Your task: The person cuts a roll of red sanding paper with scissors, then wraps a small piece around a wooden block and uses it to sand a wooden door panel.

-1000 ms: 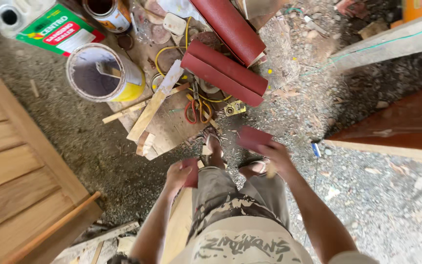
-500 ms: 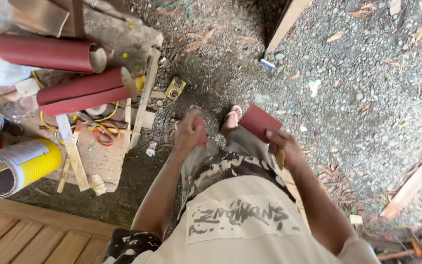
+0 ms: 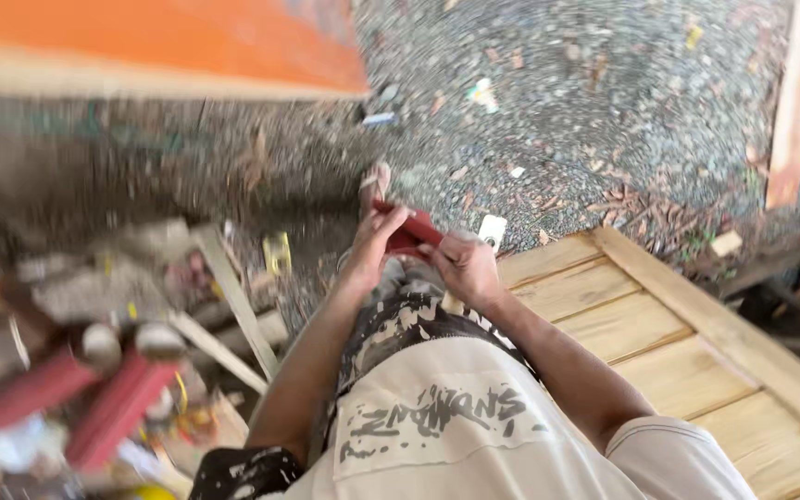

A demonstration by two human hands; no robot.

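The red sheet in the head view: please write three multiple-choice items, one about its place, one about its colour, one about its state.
1. Where is the folded sheet?
A. between both hands
B. on the gravel
C. on the wooden panel

2. What colour is it?
A. yellow
B. red
C. blue

3. What is its state?
A. rolled into a tube
B. lying free
C. gripped and folded

Answers: 1 A, the left hand and the right hand both grip it in front of the body. 2 B, its surface is dark red. 3 C, fingers of both hands pinch it, away from the wooden panel and the gravel.
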